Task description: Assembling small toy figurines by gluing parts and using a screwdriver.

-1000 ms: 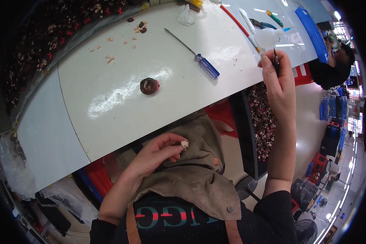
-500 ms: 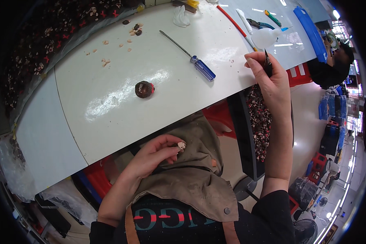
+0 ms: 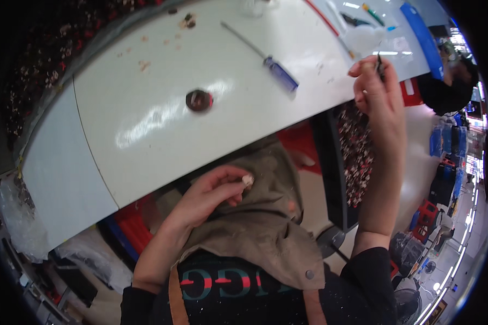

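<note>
A small pale piece [image 3: 248,180] is pinched between the thumb and fingertips of the left hand [image 3: 217,192], which is held above the brown apron [image 3: 255,216] on the lap, just off the near edge of the white desk [image 3: 162,157]. By the right hand [image 3: 381,89], raised near the right end of the desk, a slim dark pointed tool [image 3: 380,66] is gripped, its tip directed upward and the fingers curled about it; its exact kind cannot be told through the blur. On the desk, well apart from both hands, a round dark brown object [image 3: 199,101] with a red patch on its right side is seen. A screwdriver [image 3: 281,74] with a blue handle is laid aslant between that object and the right hand. Farther back, dark and pale bits [image 3: 188,21] are scattered, and at the upper left a large heap [image 3: 43,59] of dark, pale and red pieces is spread. Beyond the right hand, a translucent white bottle [image 3: 363,39] and a red stick [image 3: 322,17] are found. Below the desk's edge, similar small pieces are held in a black tray [image 3: 333,179], partly covered by the right forearm.
</note>
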A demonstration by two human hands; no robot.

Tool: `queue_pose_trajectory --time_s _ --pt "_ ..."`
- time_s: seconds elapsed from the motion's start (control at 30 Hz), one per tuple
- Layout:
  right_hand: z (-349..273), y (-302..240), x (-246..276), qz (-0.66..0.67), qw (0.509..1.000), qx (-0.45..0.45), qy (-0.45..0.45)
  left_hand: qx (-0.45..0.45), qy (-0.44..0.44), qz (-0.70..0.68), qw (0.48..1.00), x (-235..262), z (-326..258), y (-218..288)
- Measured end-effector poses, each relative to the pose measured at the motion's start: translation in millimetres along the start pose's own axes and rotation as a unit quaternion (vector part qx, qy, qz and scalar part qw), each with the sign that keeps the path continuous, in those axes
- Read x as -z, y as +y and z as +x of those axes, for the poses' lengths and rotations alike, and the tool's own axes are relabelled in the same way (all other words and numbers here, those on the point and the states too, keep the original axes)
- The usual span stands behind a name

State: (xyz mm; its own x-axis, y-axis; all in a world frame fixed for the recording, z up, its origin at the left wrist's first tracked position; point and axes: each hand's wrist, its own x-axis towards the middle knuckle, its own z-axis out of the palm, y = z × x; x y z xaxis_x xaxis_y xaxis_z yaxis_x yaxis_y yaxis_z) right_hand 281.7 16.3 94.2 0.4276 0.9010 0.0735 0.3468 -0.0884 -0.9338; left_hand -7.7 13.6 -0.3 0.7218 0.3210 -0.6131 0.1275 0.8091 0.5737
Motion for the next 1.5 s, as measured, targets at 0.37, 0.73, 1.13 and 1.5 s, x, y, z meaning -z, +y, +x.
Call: queue_pose_trajectory --time_s 0.37,0.73,1.13,1.5 --pt "-101.7 39.8 -32.3 -0.038 0.932 -0.028 -0.359 -0.083 -0.045 -0.019 0.995 -11.6 -1.6 -11.8" --pt "-118.3 62.4 -41.3 -0.084 0.905 -0.002 -0.418 -0.048 -0.057 0.001 0.997 -24.1 -2.5 -16.2" --pt "-130.3 63.9 -32.5 -0.067 0.938 0.062 -0.335 -0.045 -0.017 0.003 0.999 -30.1 1.3 -16.5" --pt "-132.0 63.2 -33.6 -0.047 0.943 0.042 -0.326 -0.030 -0.016 -0.001 0.999 -25.8 1.0 -19.8"
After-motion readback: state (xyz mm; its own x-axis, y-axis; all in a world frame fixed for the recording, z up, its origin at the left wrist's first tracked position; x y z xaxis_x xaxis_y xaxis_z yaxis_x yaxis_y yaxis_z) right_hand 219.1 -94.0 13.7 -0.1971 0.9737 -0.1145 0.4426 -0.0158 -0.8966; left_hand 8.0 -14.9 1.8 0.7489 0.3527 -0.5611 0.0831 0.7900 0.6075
